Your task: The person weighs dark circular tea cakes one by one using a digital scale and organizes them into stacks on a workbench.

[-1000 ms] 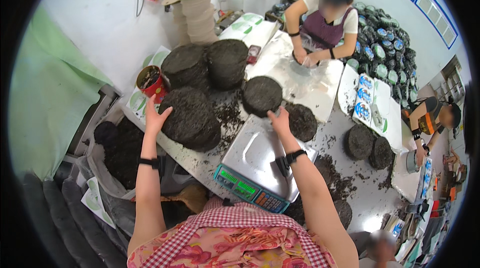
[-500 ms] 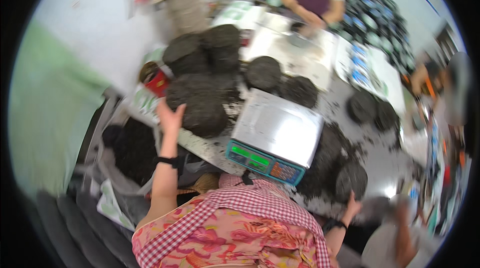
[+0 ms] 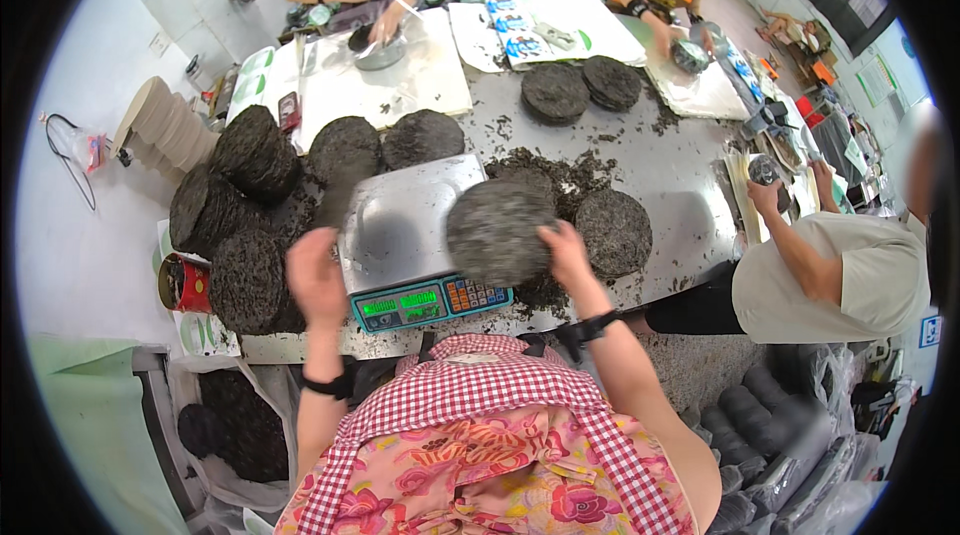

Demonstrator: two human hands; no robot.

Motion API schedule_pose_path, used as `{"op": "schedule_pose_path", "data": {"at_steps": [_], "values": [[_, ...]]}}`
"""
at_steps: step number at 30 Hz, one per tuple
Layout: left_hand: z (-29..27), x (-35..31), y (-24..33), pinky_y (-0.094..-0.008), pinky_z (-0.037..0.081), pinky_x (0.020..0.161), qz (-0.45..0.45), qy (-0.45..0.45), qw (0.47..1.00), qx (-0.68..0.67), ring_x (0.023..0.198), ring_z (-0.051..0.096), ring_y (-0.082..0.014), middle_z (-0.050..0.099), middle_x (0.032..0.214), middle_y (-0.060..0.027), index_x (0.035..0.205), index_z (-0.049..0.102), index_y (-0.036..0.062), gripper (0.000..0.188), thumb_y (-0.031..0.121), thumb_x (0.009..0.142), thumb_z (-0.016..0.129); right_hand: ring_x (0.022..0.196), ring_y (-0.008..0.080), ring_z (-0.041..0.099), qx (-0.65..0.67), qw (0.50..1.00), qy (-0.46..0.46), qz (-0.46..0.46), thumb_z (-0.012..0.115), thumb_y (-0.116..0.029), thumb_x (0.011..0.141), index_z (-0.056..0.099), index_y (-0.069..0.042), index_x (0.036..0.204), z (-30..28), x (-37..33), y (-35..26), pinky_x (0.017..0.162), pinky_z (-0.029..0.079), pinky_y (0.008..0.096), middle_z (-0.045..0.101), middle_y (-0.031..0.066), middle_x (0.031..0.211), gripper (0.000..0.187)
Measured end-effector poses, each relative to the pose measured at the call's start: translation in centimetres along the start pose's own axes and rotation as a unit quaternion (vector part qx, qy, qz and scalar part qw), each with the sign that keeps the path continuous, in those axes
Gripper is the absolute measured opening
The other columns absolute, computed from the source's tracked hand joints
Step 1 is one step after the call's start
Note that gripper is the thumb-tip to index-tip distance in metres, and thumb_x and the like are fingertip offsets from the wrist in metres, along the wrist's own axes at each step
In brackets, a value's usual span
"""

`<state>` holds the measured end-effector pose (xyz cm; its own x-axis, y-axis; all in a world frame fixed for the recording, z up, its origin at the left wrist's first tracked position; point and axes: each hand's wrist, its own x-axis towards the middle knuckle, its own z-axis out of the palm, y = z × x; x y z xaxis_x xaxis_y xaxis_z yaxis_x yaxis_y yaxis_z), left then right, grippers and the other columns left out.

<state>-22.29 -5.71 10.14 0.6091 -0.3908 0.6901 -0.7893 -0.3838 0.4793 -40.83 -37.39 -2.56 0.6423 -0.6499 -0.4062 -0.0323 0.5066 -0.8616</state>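
Note:
My right hand grips the right edge of a dark round pressed cake, seemingly dried seaweed. It is blurred by motion, over the right side of the digital scale. The scale has a bare metal plate and a lit green display. My left hand is at the scale's left edge, its fingers smeared by motion. A dark blurred shape shows just beyond its fingertips; whether the hand holds it I cannot tell. Left of that hand stand stacks of similar cakes. Another cake lies right of the scale among dark crumbs.
More cakes lie farther back on the metal table. Two people work across the table, and a person in a pale shirt stands at right. A lined bin of dark material is at lower left, beside a red can.
The view has swung to the right. My left hand has left the left stack for the scale's left edge. My right hand has come up from the table's front right and now holds a cake.

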Motion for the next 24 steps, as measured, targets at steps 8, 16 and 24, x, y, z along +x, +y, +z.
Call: {"op": "schedule_pose_path", "data": {"at_steps": [8, 16, 24], "values": [[1.3, -5.4, -1.5, -0.0429, 0.035, 0.098, 0.023, -0.21, 0.975, 0.067, 0.119, 0.045, -0.032, 0.051, 0.124, -0.0134, 0.12, 0.052, 0.0076, 0.056, 0.02, 0.069, 0.072, 0.102, 0.0335, 0.053, -0.539, 0.765, 0.11, -0.336, 0.068, -0.017, 0.07, 0.055, -0.004, 0.11, -2.5, 0.2, -2.5, 0.088, 0.042, 0.0413, 0.057, 0.0169, 0.107, 0.045], [-14.0, -9.9, -18.3, -0.0397, 0.037, 0.096, -0.378, 0.137, 0.906, 0.131, 0.111, 0.049, -0.0357, 0.05, 0.119, -0.0238, 0.124, 0.038, -0.0054, 0.072, 0.02, 0.068, 0.075, 0.098, 0.0414, 0.055, -0.542, 0.772, 0.305, -0.13, 0.074, -0.05, 0.063, 0.056, 0.009, 0.107, -24.0, 6.2, 2.7, 0.087, 0.044, 0.0455, 0.058, 0.0273, 0.106, 0.076], [-13.5, -9.6, -16.8, -0.0341, 0.04, 0.092, -0.382, 0.263, 0.881, 0.097, 0.107, 0.052, -0.0274, 0.053, 0.116, -0.0196, 0.122, 0.037, -0.0036, 0.063, 0.011, 0.072, 0.073, 0.109, 0.0346, 0.05, -0.255, 0.888, 0.334, -0.188, 0.067, -0.029, 0.08, 0.042, 0.006, 0.126, -17.2, 1.7, -1.5, 0.089, 0.044, 0.0413, 0.049, 0.0226, 0.123, 0.063]]}}
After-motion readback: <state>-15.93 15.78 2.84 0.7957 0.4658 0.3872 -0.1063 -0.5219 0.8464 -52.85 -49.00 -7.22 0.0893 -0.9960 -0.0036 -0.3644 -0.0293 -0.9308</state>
